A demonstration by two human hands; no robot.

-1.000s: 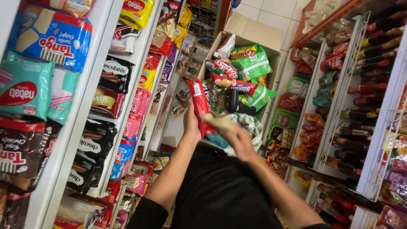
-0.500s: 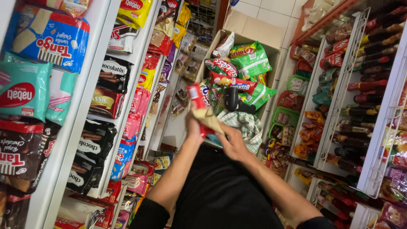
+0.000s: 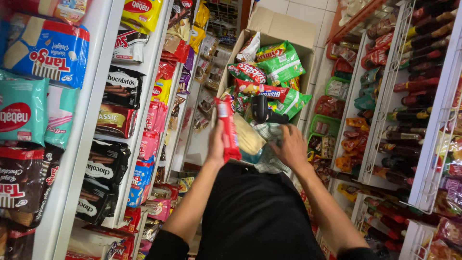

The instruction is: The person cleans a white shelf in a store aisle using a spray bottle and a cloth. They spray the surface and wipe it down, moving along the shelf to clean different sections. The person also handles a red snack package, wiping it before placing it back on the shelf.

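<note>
- Left hand (image 3: 216, 144), frame centre: grip clenched round a red snack packet (image 3: 228, 127), held upright.
- Right hand (image 3: 291, 147): grip released, fingers spread over checked cloth (image 3: 269, 144) beside cardboard box (image 3: 284, 26).

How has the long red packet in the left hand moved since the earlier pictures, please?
Yes. The red packet in the left hand has come down and slightly left, away from the snack bags in the cardboard box.

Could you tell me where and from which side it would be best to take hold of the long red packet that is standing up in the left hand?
Probably the free upper half of the red packet, from the right. It stands nearly upright, the left hand covers its lower part, and the right hand is beside it, resting in the cardboard box.
</note>
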